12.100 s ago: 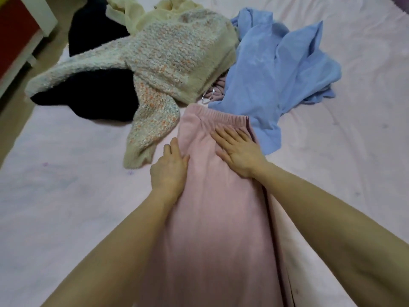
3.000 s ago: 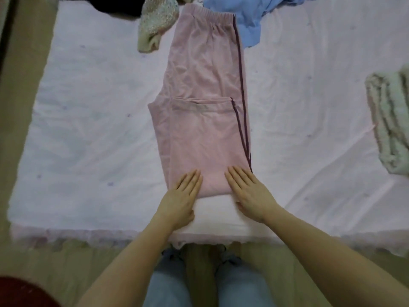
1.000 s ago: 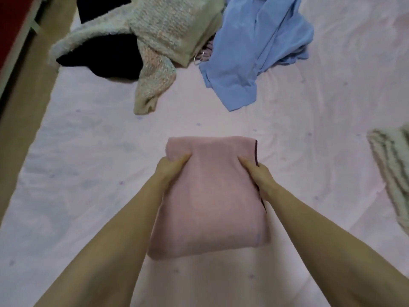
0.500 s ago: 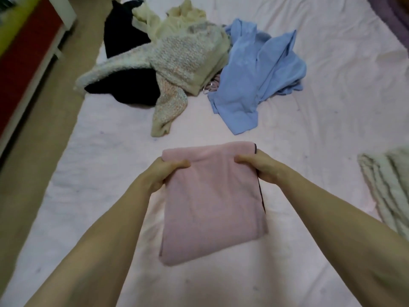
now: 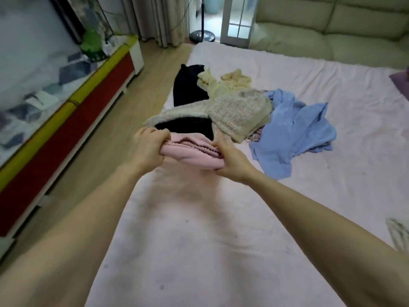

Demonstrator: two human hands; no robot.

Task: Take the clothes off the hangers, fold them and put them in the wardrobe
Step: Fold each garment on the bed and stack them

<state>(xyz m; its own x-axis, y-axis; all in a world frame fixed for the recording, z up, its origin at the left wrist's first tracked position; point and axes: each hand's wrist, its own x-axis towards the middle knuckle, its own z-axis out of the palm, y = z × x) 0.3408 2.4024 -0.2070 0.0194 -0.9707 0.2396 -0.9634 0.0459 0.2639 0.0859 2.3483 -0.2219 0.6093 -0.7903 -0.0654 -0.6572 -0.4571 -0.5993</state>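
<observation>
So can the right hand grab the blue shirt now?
Probably not yet. The right hand grips the folded pink trousers together with the left hand. The blue shirt lies uncovered, close beside it.

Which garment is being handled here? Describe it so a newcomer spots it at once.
On the pink bed, look just in front of the clothes pile. The folded trousers are held between the left hand and right hand. They alone are pink, folded and lifted.

Wooden floor [image 5: 93,151], red-yellow low cabinet [image 5: 66,120]; curtains [image 5: 159,18], pale sofa [image 5: 332,27]
</observation>
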